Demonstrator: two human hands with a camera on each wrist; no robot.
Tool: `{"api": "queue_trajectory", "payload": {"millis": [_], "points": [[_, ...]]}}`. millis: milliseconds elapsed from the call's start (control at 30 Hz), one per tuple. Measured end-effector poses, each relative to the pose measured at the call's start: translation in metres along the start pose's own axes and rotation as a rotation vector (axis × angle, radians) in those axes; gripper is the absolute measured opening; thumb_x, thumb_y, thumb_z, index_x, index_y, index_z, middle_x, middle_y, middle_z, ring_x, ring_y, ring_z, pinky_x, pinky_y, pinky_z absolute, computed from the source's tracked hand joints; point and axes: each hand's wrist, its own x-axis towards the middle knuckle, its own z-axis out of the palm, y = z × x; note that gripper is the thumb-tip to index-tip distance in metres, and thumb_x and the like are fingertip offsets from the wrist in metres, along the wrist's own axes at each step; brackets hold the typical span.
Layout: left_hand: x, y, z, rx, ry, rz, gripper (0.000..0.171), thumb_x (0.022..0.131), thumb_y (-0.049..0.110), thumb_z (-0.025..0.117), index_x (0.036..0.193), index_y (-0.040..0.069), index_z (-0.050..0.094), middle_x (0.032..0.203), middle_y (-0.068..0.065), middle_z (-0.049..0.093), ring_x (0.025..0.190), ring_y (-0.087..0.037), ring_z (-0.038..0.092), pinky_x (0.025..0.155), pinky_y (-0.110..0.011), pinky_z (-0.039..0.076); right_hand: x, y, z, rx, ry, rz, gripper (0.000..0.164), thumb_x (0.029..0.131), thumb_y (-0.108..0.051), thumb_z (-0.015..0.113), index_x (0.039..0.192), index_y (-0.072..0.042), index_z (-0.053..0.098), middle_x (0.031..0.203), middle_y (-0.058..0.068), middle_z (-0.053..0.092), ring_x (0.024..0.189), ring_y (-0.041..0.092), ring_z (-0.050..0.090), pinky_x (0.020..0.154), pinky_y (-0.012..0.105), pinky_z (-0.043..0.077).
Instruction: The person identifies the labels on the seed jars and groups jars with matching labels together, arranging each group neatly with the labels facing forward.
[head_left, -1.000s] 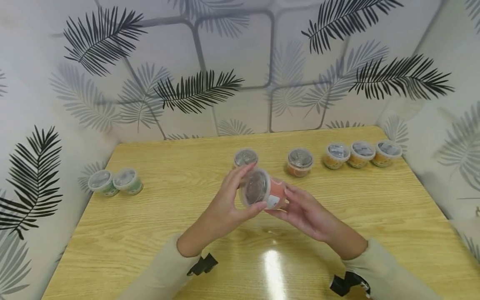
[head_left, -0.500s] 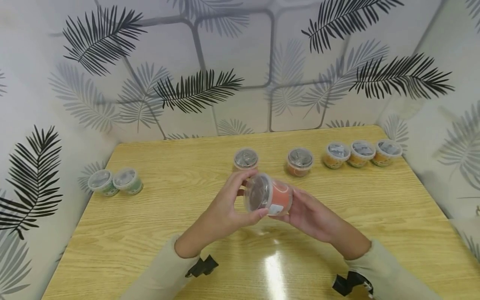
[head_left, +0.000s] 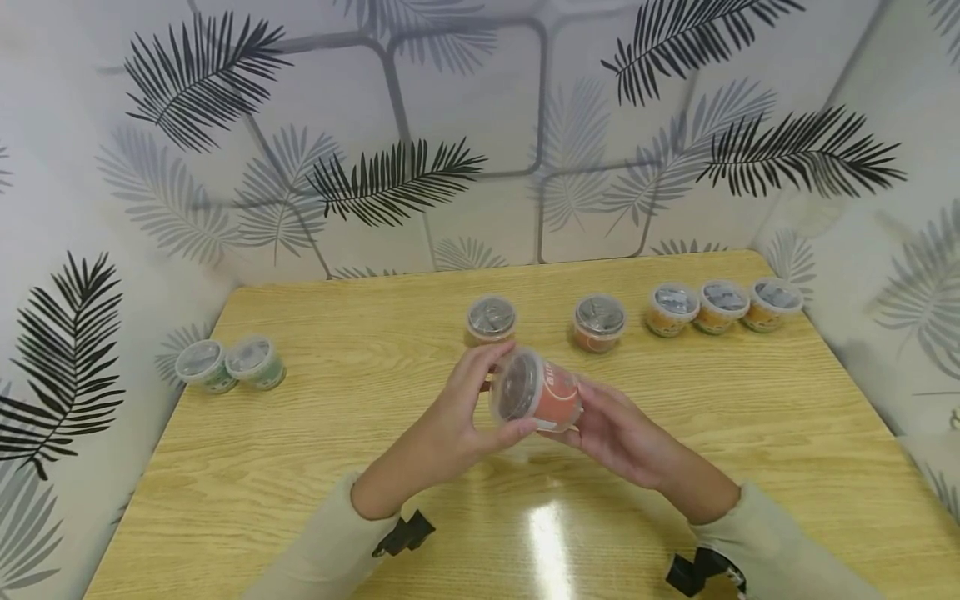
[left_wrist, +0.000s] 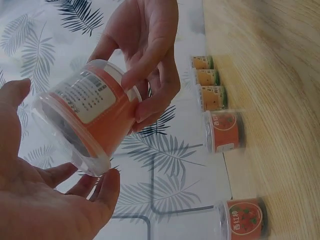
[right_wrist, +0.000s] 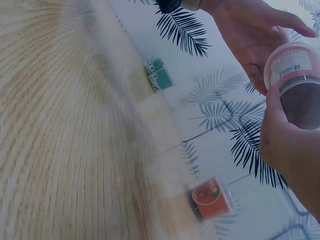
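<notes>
Above the middle of the table, a clear-lidded plastic tub (head_left: 557,398) with an orange-red label is held tilted on its side, its lid facing left. My left hand (head_left: 463,421) holds it round the lid rim, thumb below and fingers above. At the other end, the fingers of my right hand (head_left: 626,435) grip the base. A white panel of printed text on the tub's label (left_wrist: 116,134) shows in the left wrist view. In the right wrist view, a barcode panel and the dark base of the tub (right_wrist: 302,105) are visible.
Two similar red-labelled tubs, a left one (head_left: 491,317) and a right one (head_left: 599,323), stand behind the hands. Three orange-yellow tubs (head_left: 722,307) line up at the back right. Two green tubs (head_left: 255,363) stand at the left edge of the wooden table (head_left: 300,483).
The tub has come slightly down and to the right with both hands. It has been turned about its length, so the white panel has rolled downward and printed characters now show.
</notes>
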Motion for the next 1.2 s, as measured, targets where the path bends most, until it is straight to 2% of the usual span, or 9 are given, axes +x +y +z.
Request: {"api": "queue_trajectory", "payload": {"millis": [100,300,500,733,800,1000,1200], "points": [[0.000,-0.001,0.001,-0.012,0.021,-0.051,0.078,0.085,0.038,0.067,0.146,0.020,0.022,0.141,-0.002,0.029,0.117,-0.015,0.040,0.096,-0.034,0.041,0.000,0.000,0.003,-0.024,0.054,-0.014,0.042,0.103,-0.012,0.025,0.143,0.000,0.026,0.142,0.013,0.034,0.127,0.025,0.038,0.104,0.042,0.032],[0.001,-0.001,0.001,-0.045,0.038,-0.125,0.073,0.085,0.037,0.066,0.144,0.021,0.025,0.137,0.001,0.032,0.112,-0.015,0.042,0.091,-0.033,0.043,0.000,0.000,0.007,-0.054,0.062,-0.049,0.047,0.102,-0.008,0.029,0.146,0.001,0.016,0.146,0.012,0.028,0.131,0.023,0.035,0.105,0.041,0.032],[0.000,-0.002,0.001,-0.053,0.016,-0.102,0.073,0.084,0.036,0.068,0.143,0.019,0.028,0.135,0.001,0.034,0.111,-0.016,0.044,0.091,-0.031,0.044,0.000,0.001,0.007,-0.073,0.026,-0.079,0.045,0.101,-0.006,0.028,0.145,-0.002,0.021,0.144,0.014,0.029,0.128,0.025,0.038,0.104,0.043,0.032],[-0.001,-0.002,-0.001,-0.035,-0.022,-0.043,0.075,0.082,0.038,0.069,0.143,0.018,0.028,0.138,0.005,0.032,0.115,-0.013,0.041,0.095,-0.031,0.041,-0.002,0.008,0.003,-0.080,0.009,-0.043,0.044,0.103,-0.013,0.022,0.145,-0.001,0.020,0.140,0.015,0.036,0.123,0.026,0.043,0.103,0.041,0.035],[-0.001,-0.002,-0.001,-0.030,-0.034,-0.031,0.076,0.083,0.037,0.068,0.144,0.016,0.027,0.139,0.004,0.031,0.117,-0.014,0.040,0.097,-0.032,0.040,-0.002,0.010,0.002,-0.076,0.009,-0.051,0.045,0.103,-0.012,0.022,0.146,0.001,0.018,0.142,0.016,0.034,0.124,0.027,0.042,0.104,0.042,0.033],[0.002,-0.003,-0.004,-0.053,-0.024,-0.063,0.079,0.084,0.040,0.067,0.146,0.018,0.022,0.143,0.000,0.028,0.119,-0.014,0.039,0.099,-0.032,0.038,0.001,0.009,0.005,-0.099,0.049,-0.117,0.046,0.101,-0.007,0.029,0.144,0.001,0.020,0.145,0.018,0.026,0.128,0.028,0.037,0.105,0.044,0.029],[0.005,-0.004,-0.003,-0.072,0.010,-0.089,0.074,0.085,0.037,0.066,0.144,0.019,0.026,0.139,0.003,0.032,0.114,-0.015,0.042,0.095,-0.032,0.041,0.001,0.006,0.012,-0.106,0.102,-0.143,0.050,0.098,-0.003,0.037,0.145,-0.002,0.021,0.146,0.016,0.022,0.131,0.028,0.032,0.105,0.043,0.030]]}}
